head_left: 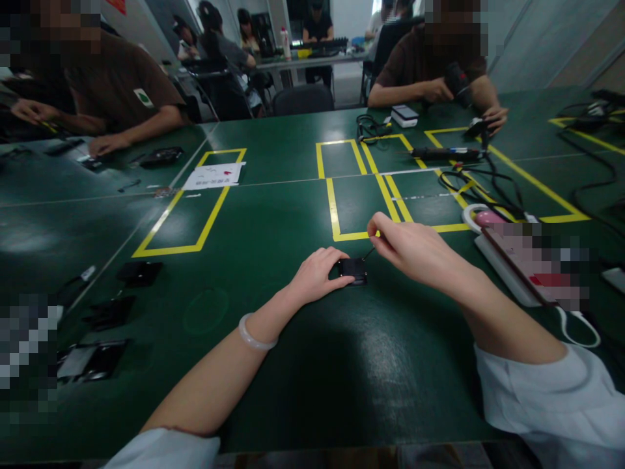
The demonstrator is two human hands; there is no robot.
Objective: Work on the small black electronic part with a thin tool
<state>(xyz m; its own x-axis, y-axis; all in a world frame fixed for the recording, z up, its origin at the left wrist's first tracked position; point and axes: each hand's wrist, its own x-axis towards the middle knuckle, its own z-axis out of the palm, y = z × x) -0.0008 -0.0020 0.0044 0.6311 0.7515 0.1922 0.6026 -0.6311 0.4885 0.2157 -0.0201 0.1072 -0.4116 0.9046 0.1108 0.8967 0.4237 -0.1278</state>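
A small black box-shaped part (353,270) lies on the green table (273,221) just in front of me. My left hand (317,273) is closed over its left end and holds it down. My right hand (410,246) hovers just right of and above it, fingers pinched on a thin dark tool (370,253) whose tip touches the part's upper right corner. A pale bangle sits on my left wrist.
Yellow tape outlines (336,208) mark the table. Several black parts (139,272) lie at the left. A white power strip (508,267), cables and an electric screwdriver (446,154) lie at the right. A paper sheet (215,174) lies further back. Other people work across the table.
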